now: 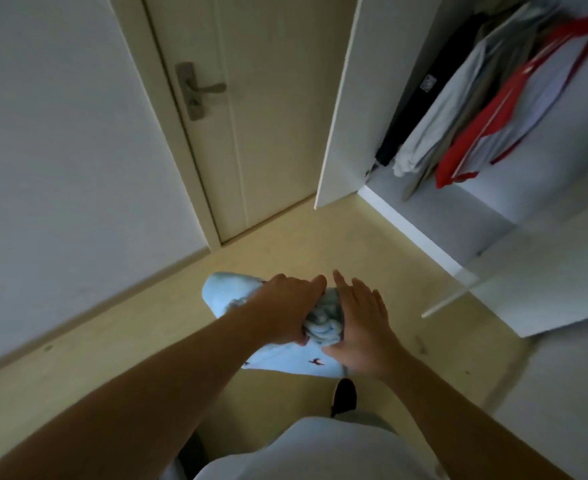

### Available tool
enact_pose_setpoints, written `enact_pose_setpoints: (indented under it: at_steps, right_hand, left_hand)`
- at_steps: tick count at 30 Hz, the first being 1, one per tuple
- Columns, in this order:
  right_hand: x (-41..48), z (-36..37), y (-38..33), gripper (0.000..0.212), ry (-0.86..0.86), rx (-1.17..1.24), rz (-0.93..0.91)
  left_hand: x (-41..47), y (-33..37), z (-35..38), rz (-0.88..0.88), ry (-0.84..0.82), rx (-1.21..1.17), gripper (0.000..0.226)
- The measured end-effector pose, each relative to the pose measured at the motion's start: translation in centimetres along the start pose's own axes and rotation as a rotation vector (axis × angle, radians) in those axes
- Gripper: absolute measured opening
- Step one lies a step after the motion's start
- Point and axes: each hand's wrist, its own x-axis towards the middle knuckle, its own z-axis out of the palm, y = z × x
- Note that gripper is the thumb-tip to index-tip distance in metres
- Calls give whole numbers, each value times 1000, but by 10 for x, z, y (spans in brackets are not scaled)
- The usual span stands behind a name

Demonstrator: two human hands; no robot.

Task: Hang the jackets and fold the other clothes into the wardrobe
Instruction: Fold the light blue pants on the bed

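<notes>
Room: pale yellowish hard floor (285,244), white wall to my left, a cream panelled door (268,116) with a grey metal lever handle (202,90) ahead, and the white open wardrobe (406,216) ahead to my right. Inside it hang a black garment (420,98), a grey garment (434,126) and a red-trimmed pale garment (493,133). The item in hand is a pale blue soft cotton garment (223,289), held in the air over the floor, well short of the wardrobe. My left hand (285,306) comes over the top, fingers curled and clamped on the bunched middle. My right hand (361,327) lies against the bundle's right side, fingers straight and slightly spread, pressing, not gripping. The cloth's long axis runs from far-left to near-right, crossing under both hands. The wardrobe opening lies forward and to the right of the bundle, so my right hand is the nearer one to it; I judge any placement must travel that way. Markings: small dark bird-shaped motifs (316,362) on the blue cloth, no lettering. The black garment carries a pale patch (428,83); it is too blurred to read.
</notes>
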Motion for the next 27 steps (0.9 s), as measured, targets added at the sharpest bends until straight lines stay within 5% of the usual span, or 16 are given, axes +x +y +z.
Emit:
enact_pose_setpoints:
  at_steps: [3, 10, 18, 27]
  right_hand:
    - [5, -26, 54, 62, 66, 30, 18]
    - [57, -98, 151, 37, -29, 236, 55]
    - [148, -180, 230, 34, 57, 122, 0]
    - [258, -250, 320, 41, 272, 320, 317]
  left_hand:
    - [54, 25, -6, 75, -69, -32, 64]
    - [183, 51, -11, 98, -83, -132, 78]
    - [310, 35, -28, 75, 19, -192, 111]
    - [504, -33, -91, 314, -135, -51, 126]
